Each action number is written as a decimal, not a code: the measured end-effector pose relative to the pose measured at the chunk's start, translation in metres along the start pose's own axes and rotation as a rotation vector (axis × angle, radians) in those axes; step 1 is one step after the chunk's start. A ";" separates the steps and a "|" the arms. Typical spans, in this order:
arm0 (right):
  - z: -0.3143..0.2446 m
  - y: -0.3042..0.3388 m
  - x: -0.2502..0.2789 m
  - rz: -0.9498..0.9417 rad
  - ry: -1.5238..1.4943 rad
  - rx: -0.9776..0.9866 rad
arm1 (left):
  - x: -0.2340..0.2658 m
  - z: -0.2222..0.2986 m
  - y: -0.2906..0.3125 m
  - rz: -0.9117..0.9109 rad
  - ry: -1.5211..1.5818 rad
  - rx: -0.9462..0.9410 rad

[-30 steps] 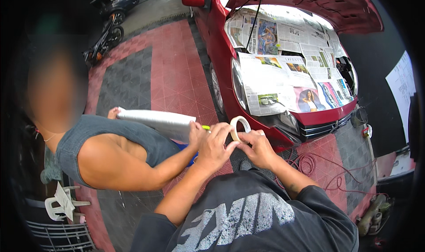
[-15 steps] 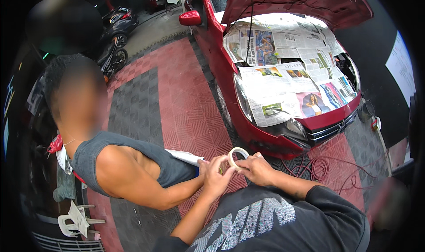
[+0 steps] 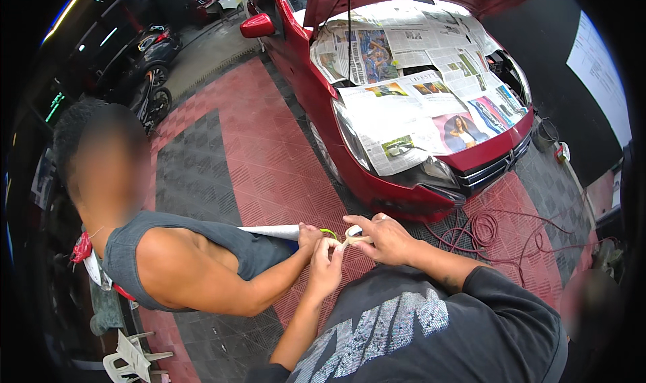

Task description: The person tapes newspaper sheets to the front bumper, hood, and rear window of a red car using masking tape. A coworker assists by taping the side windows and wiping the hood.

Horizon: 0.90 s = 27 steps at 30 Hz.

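Before my chest, my right hand (image 3: 389, 240) grips a roll of cream masking tape (image 3: 354, 231), its ring seen at a slant. My left hand (image 3: 326, 267) pinches close beside the roll, on what looks like the tape's loose end. A short pale bit shows between the two hands. Just left of them is a co-worker's hand (image 3: 309, 237), by a white sheet of paper (image 3: 269, 231) and a thin yellow-green curved thing (image 3: 330, 233) that I cannot make out.
The co-worker (image 3: 195, 262) stands close at my left. Ahead, a red car (image 3: 397, 198) has its hood raised and newspaper sheets (image 3: 404, 114) over its front. A dark red hose (image 3: 481, 231) lies coiled on the tiled floor. A white chair (image 3: 128, 356) stands lower left.
My left fingers have moved from the roll's side to a pinch at its near edge. The roll has turned from facing me to a slant. The car sits further left and higher in view.
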State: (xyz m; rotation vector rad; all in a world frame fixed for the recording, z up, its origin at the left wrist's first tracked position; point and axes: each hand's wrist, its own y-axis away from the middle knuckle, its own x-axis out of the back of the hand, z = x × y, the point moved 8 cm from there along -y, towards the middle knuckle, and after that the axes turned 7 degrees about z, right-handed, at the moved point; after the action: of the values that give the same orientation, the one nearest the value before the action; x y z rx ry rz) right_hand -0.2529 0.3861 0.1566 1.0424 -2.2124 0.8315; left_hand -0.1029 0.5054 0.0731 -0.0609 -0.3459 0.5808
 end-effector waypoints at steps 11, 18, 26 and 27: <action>0.176 -0.094 0.093 0.655 0.013 -0.306 | -0.020 0.030 -0.109 0.431 0.048 -0.137; 0.239 -0.194 0.092 0.205 -0.547 -0.429 | -0.063 0.020 -0.260 0.416 0.566 0.251; 0.326 -0.292 0.097 0.302 -0.768 -0.458 | -0.170 -0.001 -0.385 0.241 0.597 0.355; 0.343 -0.304 0.101 0.392 -0.773 -0.478 | -0.178 0.004 -0.398 0.281 0.626 0.348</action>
State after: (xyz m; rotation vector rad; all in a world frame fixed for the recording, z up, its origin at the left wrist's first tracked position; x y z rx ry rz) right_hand -0.1350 -0.0635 0.0916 0.7633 -3.1132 -0.0270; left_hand -0.0327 0.0750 0.0836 0.0460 0.3798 0.8573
